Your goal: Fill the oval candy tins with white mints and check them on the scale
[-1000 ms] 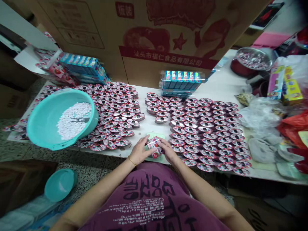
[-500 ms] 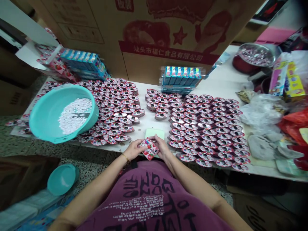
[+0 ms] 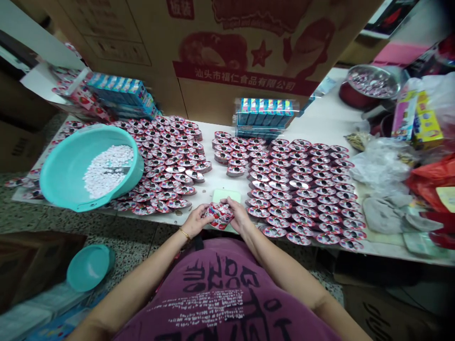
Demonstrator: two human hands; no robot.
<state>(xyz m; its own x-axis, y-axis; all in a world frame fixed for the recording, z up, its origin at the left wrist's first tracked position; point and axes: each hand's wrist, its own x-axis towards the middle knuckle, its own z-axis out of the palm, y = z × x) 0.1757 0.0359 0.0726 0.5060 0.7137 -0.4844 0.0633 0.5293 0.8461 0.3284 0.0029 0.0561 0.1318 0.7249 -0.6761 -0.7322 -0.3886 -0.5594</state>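
Note:
Between both hands, close to my body at the table's front edge, is a small red-and-white packet (image 3: 219, 217) printed with strawberries. My left hand (image 3: 197, 220) grips its left side, thumb across the front. On the other side, the fingers of my right hand (image 3: 237, 214) pinch the upper right edge. The packet looks bulged, and what is inside it cannot be made out. Just behind it lies a pale green block (image 3: 227, 194), partly covered by the right hand. Rows of similar printed packets (image 3: 302, 194) stand upright to the right, their oval tops showing dark openings.
A turquoise basin (image 3: 64, 166) holding many small white pieces (image 3: 106, 170) stands at the left among more packets (image 3: 174, 161). Behind are a large carton (image 3: 199, 102) and blue boxes (image 3: 265, 113). A metal pot (image 3: 369, 87) and plastic bags (image 3: 384, 163) are at the right.
The packet, earlier showing its flat printed face, has tilted and bulged between my hands. Both hands stay in nearly the same place, and the view has shifted slightly.

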